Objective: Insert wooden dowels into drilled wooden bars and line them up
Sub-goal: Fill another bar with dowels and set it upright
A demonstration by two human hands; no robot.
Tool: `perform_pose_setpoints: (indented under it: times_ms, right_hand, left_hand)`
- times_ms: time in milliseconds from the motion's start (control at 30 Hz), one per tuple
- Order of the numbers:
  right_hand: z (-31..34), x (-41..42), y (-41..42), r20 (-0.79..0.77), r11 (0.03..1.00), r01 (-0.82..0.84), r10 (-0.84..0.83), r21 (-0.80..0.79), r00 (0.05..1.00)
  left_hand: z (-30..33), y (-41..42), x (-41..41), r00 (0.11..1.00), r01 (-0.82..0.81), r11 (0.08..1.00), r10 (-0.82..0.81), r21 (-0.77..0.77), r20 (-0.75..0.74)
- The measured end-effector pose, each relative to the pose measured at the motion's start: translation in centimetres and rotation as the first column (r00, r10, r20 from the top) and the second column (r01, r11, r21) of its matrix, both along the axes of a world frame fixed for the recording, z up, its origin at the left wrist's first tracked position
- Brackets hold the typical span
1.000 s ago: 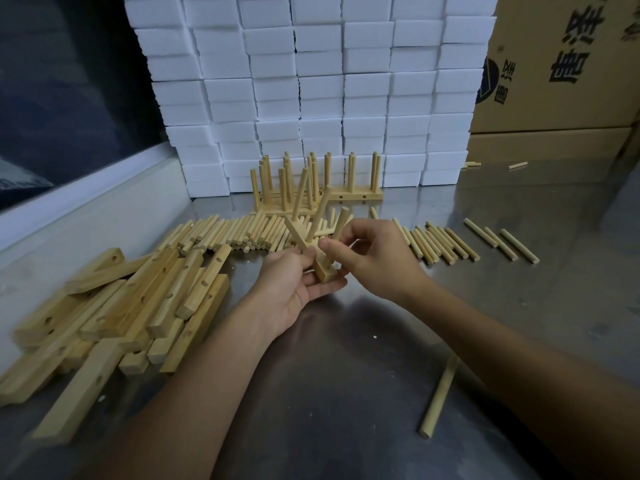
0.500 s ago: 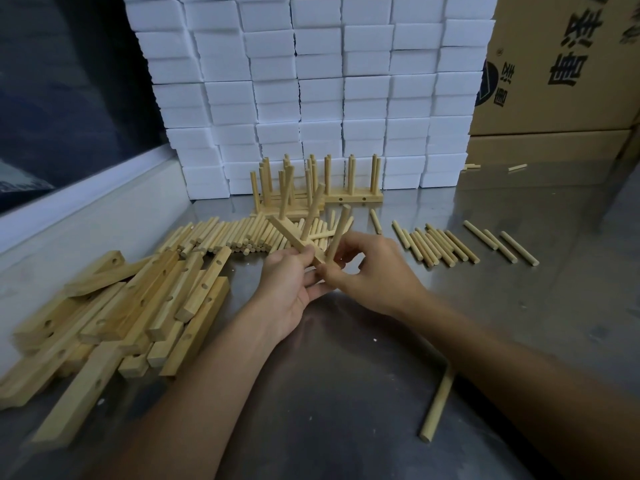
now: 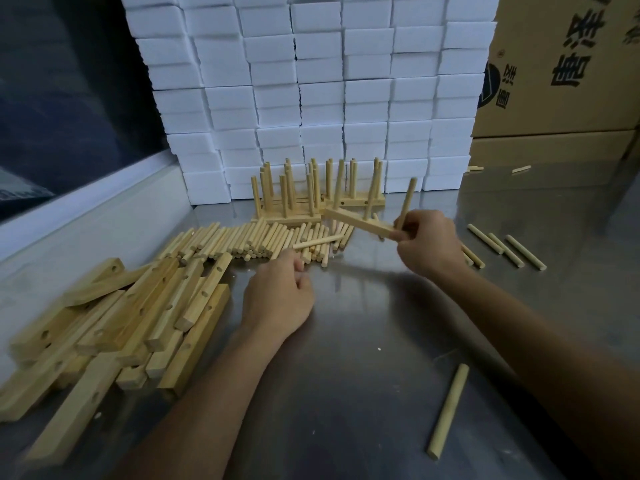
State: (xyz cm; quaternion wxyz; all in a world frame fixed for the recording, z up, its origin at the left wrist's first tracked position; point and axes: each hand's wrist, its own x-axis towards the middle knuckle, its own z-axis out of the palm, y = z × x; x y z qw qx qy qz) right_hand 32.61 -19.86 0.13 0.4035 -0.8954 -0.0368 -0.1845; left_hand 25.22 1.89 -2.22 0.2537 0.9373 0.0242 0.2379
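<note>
The right hand gripped one end of a bar just in front of the finished row, its pegs upright. The left hand pinched a loose dowel over the dowel pile. Held by one end, the bar could have tipped and knocked the row over, or shed a loosely seated peg

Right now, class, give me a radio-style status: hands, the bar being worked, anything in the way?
Right hand grips dowelled bar, carrying it toward finished row. Left hand pinches one loose dowel. Dowel heap beneath; path open.
</note>
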Motion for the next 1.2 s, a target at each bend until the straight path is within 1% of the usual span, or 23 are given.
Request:
perform_pose_setpoints:
  times_ms: [67, 167, 267, 400, 533, 633, 800, 900, 1067, 1133, 1200]
  right_hand:
    - [0.2, 2.0, -0.6, -0.019, 0.998, 0.058, -0.059, -0.038, 0.998]
    - [0.6, 5.4, -1.0, 0.018, 0.981, 0.151, -0.150, -0.125, 0.989]
    - [0.8, 8.5, -0.7, 0.023, 0.971, 0.168, -0.167, -0.167, 0.986]
    - [0.6, 12.1, -0.7, -0.006, 0.968, 0.137, -0.141, -0.210, 0.990]
    - [0.5, 14.8, -1.0, -0.004, 0.969, 0.096, -0.099, -0.229, 0.995]
    - [0.4, 16.2, -1.0, -0.015, 0.969, 0.077, -0.083, -0.234, 0.996]
    - [-0.3, 17.0, 0.2, -0.020, 0.967, 0.086, -0.093, -0.240, 0.995]
    - [-0.5, 17.2, 0.7, -0.008, 0.970, 0.122, -0.126, -0.211, 0.992]
    - [-0.7, 16.8, 0.5, 0.022, 0.984, 0.119, -0.117, -0.135, 0.993]
    - [-0.8, 16.7, 0.5, 0.030, 0.978, 0.123, -0.120, -0.170, 0.992]
    - [-0.7, 16.4, 0.7, 0.006, 0.969, 0.101, -0.102, -0.226, 0.995]
  left_hand:
    - [-0.2, 0.2, 0.2, 1.000, -0.002, 0.993, 0.006, 0.122, -0.030]
    - [-0.1, 0.2, 0.9, 0.999, -0.008, 0.982, 0.016, 0.188, -0.041]
    - [-0.2, 0.3, 1.5, 0.999, -0.003, 0.980, 0.012, 0.197, -0.049]
    - [-0.4, 0.2, 1.6, 0.999, -0.004, 0.977, 0.014, 0.212, -0.046]
    - [-0.4, 0.4, 1.8, 0.998, -0.006, 0.986, 0.015, 0.164, -0.053]
    - [-0.5, 0.5, 1.9, 0.999, -0.009, 0.987, 0.017, 0.160, -0.047]
    - [-0.7, 0.5, 1.9, 0.999, -0.026, 0.986, 0.032, 0.166, -0.038]
    - [-0.8, 0.5, 2.0, 0.999, -0.027, 0.985, 0.033, 0.168, -0.036]
    - [-0.7, 0.4, 2.0, 0.998, -0.032, 0.986, 0.040, 0.165, -0.039]
    - [-0.7, 0.5, 2.0, 0.998, -0.028, 0.987, 0.036, 0.160, -0.044]
    - [-0.7, 0.5, 2.0, 0.998, -0.026, 0.987, 0.033, 0.157, -0.045]
